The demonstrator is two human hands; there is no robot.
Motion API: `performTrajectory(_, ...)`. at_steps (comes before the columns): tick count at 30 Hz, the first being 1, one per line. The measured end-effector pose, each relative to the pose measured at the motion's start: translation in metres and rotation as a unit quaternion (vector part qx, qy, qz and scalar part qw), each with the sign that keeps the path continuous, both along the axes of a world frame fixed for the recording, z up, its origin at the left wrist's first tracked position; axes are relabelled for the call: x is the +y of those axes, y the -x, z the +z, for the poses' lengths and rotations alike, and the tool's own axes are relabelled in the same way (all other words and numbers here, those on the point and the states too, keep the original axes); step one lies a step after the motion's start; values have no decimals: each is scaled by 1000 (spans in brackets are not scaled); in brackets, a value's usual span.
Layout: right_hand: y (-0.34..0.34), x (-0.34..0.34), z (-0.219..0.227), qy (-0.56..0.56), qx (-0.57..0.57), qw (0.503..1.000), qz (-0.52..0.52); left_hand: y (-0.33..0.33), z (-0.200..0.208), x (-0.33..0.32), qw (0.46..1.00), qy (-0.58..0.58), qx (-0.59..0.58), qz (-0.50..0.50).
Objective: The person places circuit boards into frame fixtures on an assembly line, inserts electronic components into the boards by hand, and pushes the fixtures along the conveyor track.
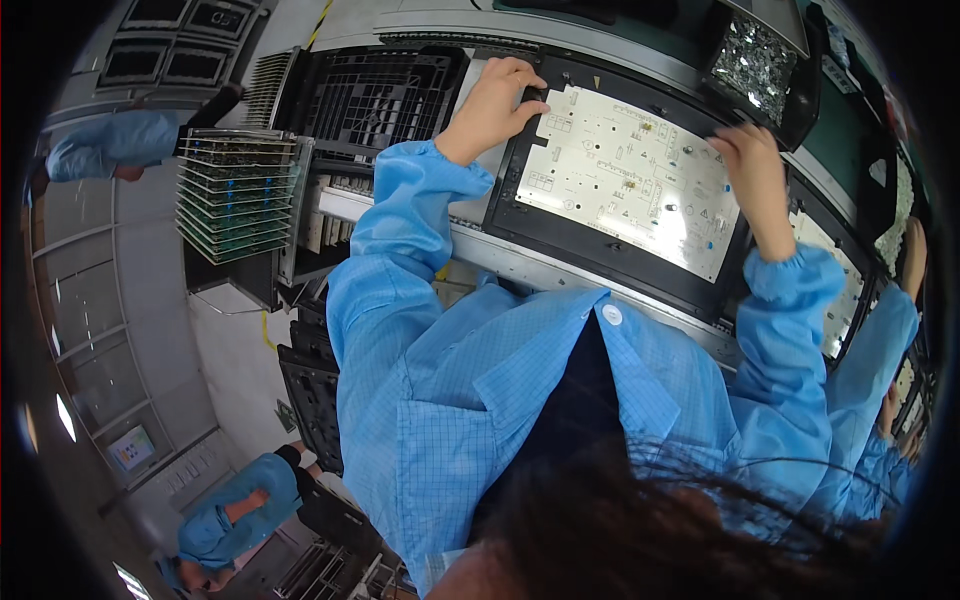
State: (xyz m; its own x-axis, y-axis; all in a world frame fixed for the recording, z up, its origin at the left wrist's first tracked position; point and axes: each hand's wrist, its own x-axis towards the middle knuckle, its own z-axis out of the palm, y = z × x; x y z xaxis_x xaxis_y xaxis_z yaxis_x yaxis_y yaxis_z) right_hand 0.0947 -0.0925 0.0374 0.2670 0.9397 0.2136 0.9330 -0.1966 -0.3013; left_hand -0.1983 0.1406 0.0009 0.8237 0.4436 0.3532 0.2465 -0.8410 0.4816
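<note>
A white circuit board [610, 180] with printed markings and a few small components lies in a black carrier frame [585, 237] in front of me. At the frame's far left corner is my left hand [492, 112], its thumb and fingers closed about the dark edge there. My right hand [755, 180] hangs over the board's right side, fingers curled together and partly blurred. Whatever its fingertips may hold is too small to make out. Small blue components [710, 245] stand along the board's right side.
The frame sits on a metal-edged conveyor [640, 290]. Beyond my right hand stands a black bin [755, 65] of small shiny parts. Another framed board [830, 255] lies to the right, near a co-worker's blue sleeve [885, 335]. Stacked green boards [235, 200] fill a rack at left.
</note>
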Motion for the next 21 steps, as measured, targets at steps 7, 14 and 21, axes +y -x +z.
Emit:
performTrajectory(7,39,66,-41,-86,109,988,70,-10,-46,17,992,-11,-113,-47)
performTrajectory(14,25,51,-41,-78,160,975,130,-9,-25,-6,991,50,-95,-82)
performTrajectory(21,71,24,22,-40,158,980,113,50,16,-7,992,-20,-38,-117)
